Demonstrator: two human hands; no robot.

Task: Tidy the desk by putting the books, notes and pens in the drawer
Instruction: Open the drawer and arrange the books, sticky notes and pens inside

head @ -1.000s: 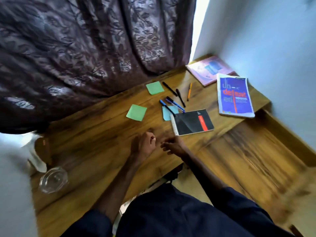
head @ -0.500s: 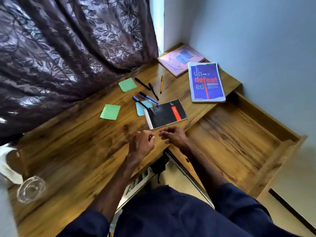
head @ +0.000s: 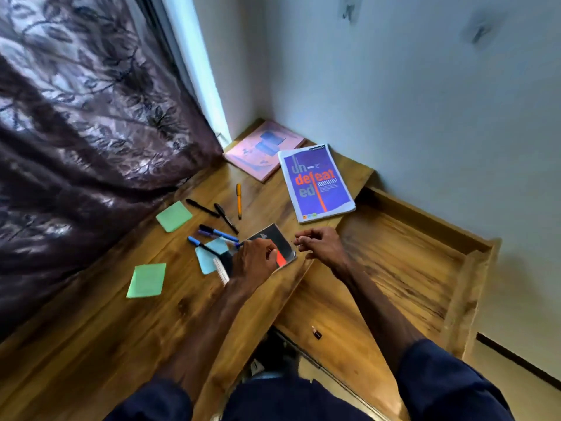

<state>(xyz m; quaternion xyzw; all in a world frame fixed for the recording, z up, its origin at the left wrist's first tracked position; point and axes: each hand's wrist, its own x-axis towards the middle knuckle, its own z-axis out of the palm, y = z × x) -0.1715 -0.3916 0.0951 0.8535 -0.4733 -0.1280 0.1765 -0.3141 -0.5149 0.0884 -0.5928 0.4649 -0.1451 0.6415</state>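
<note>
— Where are the hands?

— The left hand (head: 255,259) reaches forward, arm stretched across the wooden desk (head: 91,344), and lies on the black spiral notebook with the red stripe (head: 285,247). Its fingers are bent down onto the cover; I cannot tell whether they actually grip it.

— And the other?

— The right hand (head: 321,244) hangs just beside the notebook, above the edge of the open wooden drawer (head: 409,268). Its fingers are loosely curled, with nothing in them.

— The rest of the things?

— All on the desk. The purple book with orange lettering (head: 318,183) and the pink book (head: 264,150) lie in the far corner. An orange pen (head: 239,199), two black pens (head: 202,207) and two blue pens (head: 218,233) are scattered beyond the notebook. Two green sticky notes (head: 146,281) lie towards the curtain (head: 76,132), and a pale blue note (head: 209,258) touches the notebook.
</note>
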